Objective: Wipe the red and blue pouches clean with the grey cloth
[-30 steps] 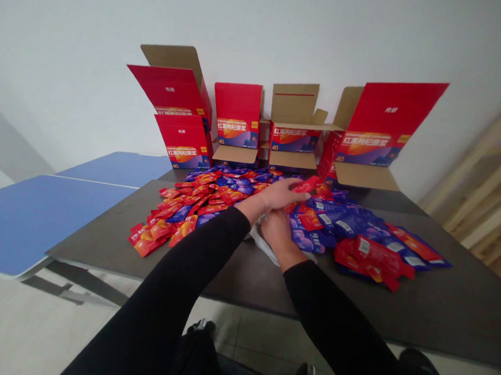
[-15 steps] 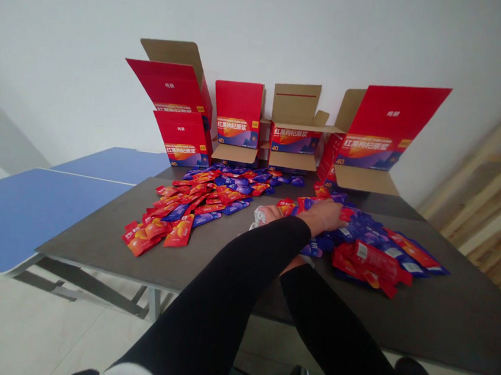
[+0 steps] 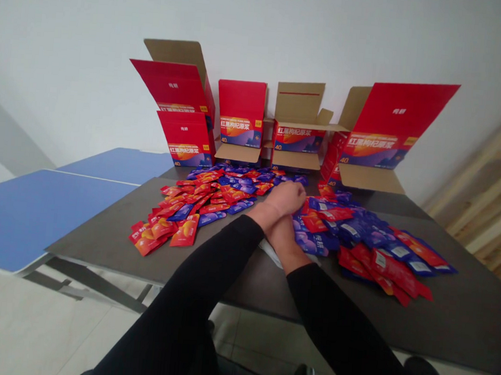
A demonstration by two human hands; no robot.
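My left hand crosses over my right wrist in the middle of the table, its fingers curled at the right pile's left edge. Whatever those fingers hold, if anything, is hidden. Beneath it, my right hand shows only its wrist and back part; its fingers are out of sight. A crumpled white piece of film or cloth lies under my right forearm. To the right spreads a heap of blue and red sachets. Another heap of red and blue sachets lies on the left.
Along the wall stand open red cartons: a stacked left pair, two middle cartons and a right carton with flaps spread. A blue table adjoins the dark table on the left. Wooden slats lean at right.
My left hand has come left off the right sachet heap and now lies across my right wrist. The white piece at my right hand's fingers has gone from sight there. The view shifted slightly.
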